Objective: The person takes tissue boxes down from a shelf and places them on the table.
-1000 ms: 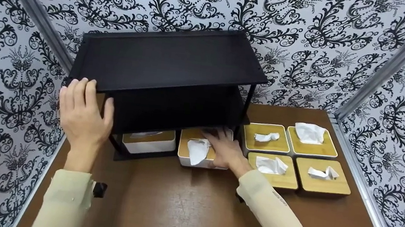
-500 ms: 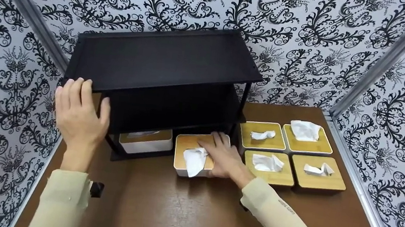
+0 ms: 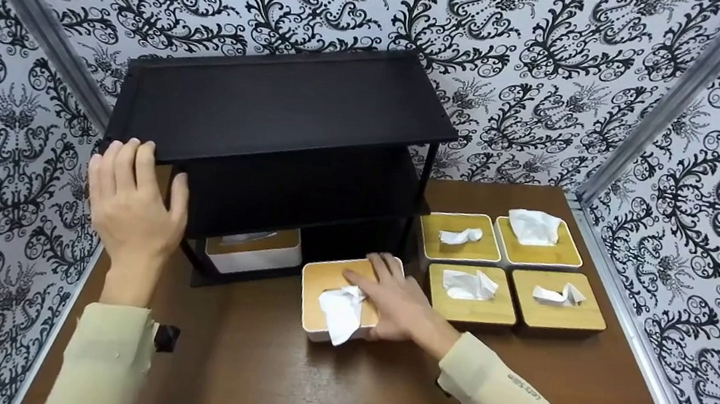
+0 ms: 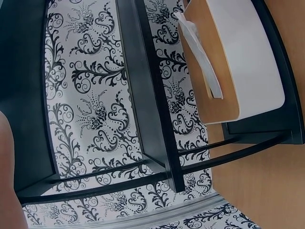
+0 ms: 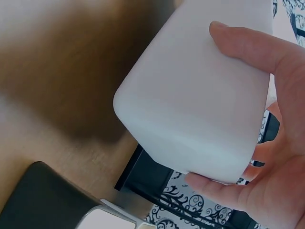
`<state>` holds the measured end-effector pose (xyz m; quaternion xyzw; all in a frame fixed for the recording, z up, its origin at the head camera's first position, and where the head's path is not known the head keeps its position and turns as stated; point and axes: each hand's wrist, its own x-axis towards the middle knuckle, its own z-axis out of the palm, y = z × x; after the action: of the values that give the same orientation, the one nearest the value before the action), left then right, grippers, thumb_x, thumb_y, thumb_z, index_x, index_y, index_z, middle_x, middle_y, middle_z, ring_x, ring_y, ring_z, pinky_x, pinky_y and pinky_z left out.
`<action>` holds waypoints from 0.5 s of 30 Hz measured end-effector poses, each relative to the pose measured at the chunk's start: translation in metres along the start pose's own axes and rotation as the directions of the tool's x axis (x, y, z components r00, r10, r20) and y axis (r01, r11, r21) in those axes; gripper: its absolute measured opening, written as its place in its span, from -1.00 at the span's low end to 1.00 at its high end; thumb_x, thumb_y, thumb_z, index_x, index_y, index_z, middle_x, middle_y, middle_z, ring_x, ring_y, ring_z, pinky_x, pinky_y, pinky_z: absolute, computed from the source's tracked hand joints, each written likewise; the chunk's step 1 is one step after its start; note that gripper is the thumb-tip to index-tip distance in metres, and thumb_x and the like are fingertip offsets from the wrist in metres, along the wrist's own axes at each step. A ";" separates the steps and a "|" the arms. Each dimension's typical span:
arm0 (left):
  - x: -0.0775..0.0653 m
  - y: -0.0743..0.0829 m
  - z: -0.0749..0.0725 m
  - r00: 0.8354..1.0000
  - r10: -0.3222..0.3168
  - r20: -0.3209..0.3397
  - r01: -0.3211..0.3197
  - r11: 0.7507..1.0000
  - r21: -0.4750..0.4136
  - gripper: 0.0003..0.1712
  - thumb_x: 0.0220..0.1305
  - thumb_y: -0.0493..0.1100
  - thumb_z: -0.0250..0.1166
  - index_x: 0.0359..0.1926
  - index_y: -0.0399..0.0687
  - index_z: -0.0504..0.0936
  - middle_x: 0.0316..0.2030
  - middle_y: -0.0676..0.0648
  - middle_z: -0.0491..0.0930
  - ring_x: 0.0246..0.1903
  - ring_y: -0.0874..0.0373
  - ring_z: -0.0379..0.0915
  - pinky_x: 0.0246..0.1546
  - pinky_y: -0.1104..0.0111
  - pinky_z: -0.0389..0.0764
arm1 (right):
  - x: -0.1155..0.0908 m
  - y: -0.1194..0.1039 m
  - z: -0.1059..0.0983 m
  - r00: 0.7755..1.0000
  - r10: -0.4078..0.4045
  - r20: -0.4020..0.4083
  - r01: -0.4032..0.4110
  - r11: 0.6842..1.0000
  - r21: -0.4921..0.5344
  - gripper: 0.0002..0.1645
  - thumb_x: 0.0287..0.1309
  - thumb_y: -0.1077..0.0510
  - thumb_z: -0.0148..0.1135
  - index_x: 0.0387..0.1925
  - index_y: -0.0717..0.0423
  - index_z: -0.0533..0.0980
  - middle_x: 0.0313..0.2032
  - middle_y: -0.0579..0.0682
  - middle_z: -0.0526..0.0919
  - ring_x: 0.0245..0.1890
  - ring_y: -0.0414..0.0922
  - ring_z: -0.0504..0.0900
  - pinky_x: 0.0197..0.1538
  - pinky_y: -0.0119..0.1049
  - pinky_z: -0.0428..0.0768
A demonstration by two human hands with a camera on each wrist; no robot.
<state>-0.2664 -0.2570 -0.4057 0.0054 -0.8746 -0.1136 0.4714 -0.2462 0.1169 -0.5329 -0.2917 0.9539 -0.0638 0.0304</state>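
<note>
My right hand grips a tissue box by its right side, just in front of the black shelf rack. The box has a wooden lid and white sides, and a white tissue sticks out of the top. In the right wrist view, the thumb presses one white wall while the other fingers curl round the far side. At the rack's front left corner, my left hand rests with its fingers straight over the top edge. Another tissue box stands on the bottom shelf, its back part hidden beneath the middle shelf.
To the right of the rack, several tissue boxes stand in two rows, among them a back-left box and a front-right box. The brown table reaches forward from the rack. Patterned walls close in the back and sides.
My right hand has drawn the tissue box from the bottom shelf forward over the table. My left hand has stayed on the rack's corner. The head view has shifted slightly.
</note>
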 end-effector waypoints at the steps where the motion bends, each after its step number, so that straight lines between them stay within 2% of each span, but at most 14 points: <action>1: 0.000 0.000 0.000 1.000 0.000 -0.002 0.000 1.000 -0.002 -0.38 0.35 0.15 0.00 0.21 -0.21 0.42 0.21 -0.24 0.44 0.31 -0.17 0.24 0.53 0.10 0.04 | -0.002 -0.001 0.000 1.000 -0.003 0.002 0.003 1.000 0.002 0.29 -0.39 -0.39 0.52 0.45 -0.43 0.11 0.46 0.23 0.11 0.45 0.26 0.10 -0.02 0.25 0.60; 10: 0.000 -0.001 -0.001 1.000 -0.009 0.016 0.009 1.000 0.003 -0.37 0.35 0.16 -0.01 0.23 -0.20 0.40 0.23 -0.24 0.43 0.32 -0.16 0.23 0.54 0.12 0.00 | -0.013 -0.002 0.009 1.000 -0.006 0.003 0.005 1.000 0.008 0.30 -0.40 -0.39 0.53 0.45 -0.46 0.09 0.46 0.22 0.11 0.45 0.25 0.08 -0.02 0.26 0.60; 15: 0.000 0.001 -0.001 1.000 -0.001 -0.002 0.001 1.000 -0.006 -0.38 0.35 0.15 0.00 0.22 -0.21 0.42 0.21 -0.24 0.44 0.31 -0.16 0.25 0.52 0.09 0.05 | -0.014 0.005 0.012 1.000 0.016 0.008 -0.016 1.000 0.019 0.31 -0.40 -0.35 0.55 0.45 -0.46 0.09 0.46 0.22 0.11 0.45 0.27 0.09 -0.01 0.29 0.59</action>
<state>-0.2656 -0.2557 -0.4055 0.0045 -0.8737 -0.1163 0.4723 -0.2366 0.1277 -0.5451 -0.2840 0.9554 -0.0716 0.0375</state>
